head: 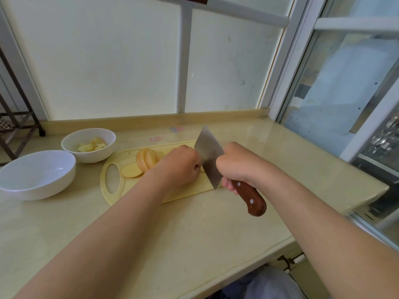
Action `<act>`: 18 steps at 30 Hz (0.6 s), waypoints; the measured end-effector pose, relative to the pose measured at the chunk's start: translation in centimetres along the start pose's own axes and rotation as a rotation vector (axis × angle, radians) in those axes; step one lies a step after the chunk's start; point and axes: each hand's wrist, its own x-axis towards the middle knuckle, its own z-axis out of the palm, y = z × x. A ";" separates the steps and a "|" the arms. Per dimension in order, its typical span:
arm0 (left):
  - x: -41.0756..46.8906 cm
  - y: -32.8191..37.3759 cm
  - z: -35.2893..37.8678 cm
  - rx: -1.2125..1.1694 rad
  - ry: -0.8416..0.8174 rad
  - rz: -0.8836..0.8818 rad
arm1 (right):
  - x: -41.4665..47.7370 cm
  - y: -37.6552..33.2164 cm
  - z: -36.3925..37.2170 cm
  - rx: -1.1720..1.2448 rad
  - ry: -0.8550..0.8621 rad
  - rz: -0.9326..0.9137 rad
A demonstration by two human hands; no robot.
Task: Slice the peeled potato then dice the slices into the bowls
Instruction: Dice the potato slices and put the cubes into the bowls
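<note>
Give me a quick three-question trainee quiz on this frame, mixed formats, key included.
1. True or false: the right hand grips the cleaver by its wooden handle.
2. Which holds diced potato? A) the far bowl B) the near bowl
3. Fill in: the potato slices lie on the ____.
Key: 1 true; 2 A; 3 cutting board.
</note>
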 end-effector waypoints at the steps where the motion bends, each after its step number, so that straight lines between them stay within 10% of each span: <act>1: 0.0 0.0 0.0 -0.005 0.003 0.002 | 0.0 0.0 0.0 0.000 -0.001 0.002; 18: -0.1 0.1 0.0 -0.018 0.010 0.024 | -0.7 -0.6 0.6 -0.112 -0.119 0.015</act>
